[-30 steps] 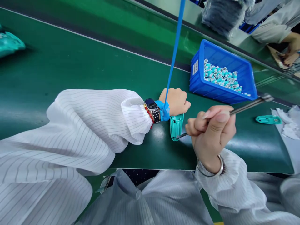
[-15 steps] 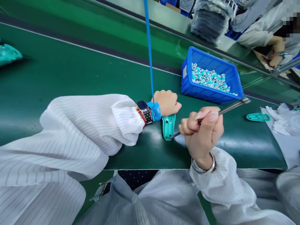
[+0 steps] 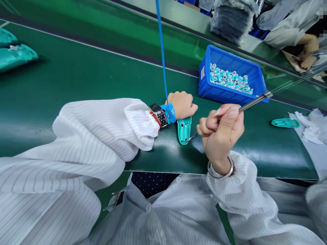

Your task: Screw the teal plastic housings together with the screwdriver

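Note:
My left hand (image 3: pixel 181 104) is closed over the upper end of a teal plastic shell (image 3: pixel 184 130), which lies on the green work surface with its ribbed inside facing up. The hand hides that upper end. A blue wrist strap and a watch sit on the left wrist. My right hand (image 3: pixel 222 132) pinches a pair of metal tweezers (image 3: pixel 252 102), back end pointing up and to the right. Their bent tip reaches the lower right edge of the shell. Whether the tip grips any small part there is too fine to see.
Beyond my hands stands a blue bin (image 3: pixel 230 93) of small teal-and-white parts. Another teal shell (image 3: pixel 285 123) lies right, beside crumpled white wrapping (image 3: pixel 313 127). Teal shells (image 3: pixel 17 56) are at far left. A blue cord (image 3: pixel 162 51) rises from my wrist. Another person's hands (image 3: pixel 308 61) are across.
The view has tilted slightly, so a second teal shell shows at the far left. Both hands keep their grips, and the tweezers' tip stays at the lower end of the shell.

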Tool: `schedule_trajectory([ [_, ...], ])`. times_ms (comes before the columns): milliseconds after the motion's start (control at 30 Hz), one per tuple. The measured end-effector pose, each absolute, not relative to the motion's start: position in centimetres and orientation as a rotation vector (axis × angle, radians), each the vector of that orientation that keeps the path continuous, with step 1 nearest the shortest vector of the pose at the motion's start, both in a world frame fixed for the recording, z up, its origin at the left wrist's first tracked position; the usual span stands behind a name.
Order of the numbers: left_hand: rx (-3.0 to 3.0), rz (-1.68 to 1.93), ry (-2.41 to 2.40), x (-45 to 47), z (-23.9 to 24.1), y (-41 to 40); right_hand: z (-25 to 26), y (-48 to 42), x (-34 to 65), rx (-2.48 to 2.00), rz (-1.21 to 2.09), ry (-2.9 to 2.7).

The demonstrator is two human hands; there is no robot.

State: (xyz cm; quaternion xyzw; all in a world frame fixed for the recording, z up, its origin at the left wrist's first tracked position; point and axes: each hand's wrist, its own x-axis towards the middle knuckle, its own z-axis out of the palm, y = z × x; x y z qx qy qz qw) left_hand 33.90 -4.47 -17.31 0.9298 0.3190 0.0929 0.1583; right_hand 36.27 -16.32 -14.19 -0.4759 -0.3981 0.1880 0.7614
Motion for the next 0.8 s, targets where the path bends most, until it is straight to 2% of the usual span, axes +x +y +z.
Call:
schedule_trajectory([
  [200,2.601,0.22,0.919,34.0,-17.4,-4.5,-14.3,-16.6,36.2,-1.128,0.403,-0.888],
  [400,2.481,0.313,0.962,34.0,-16.9,-5.0,-15.0,-17.2,37.1,-0.953,0.472,-0.845],
  [600,2.201,0.409,0.691,33.4,-17.2,-4.3,-15.6,-17.6,37.7,-0.933,0.63,-0.77],
  [700,1.908,0.347,0.52,32.9,-17.8,-3.2,-14.6,-17.9,38.7,-0.934,0.515,-0.756],
  [800,1.65,0.29,0.461,32.5,-18.2,-2.4,-12.6,-17.3,41.8,-1.106,0.245,-0.841],
])
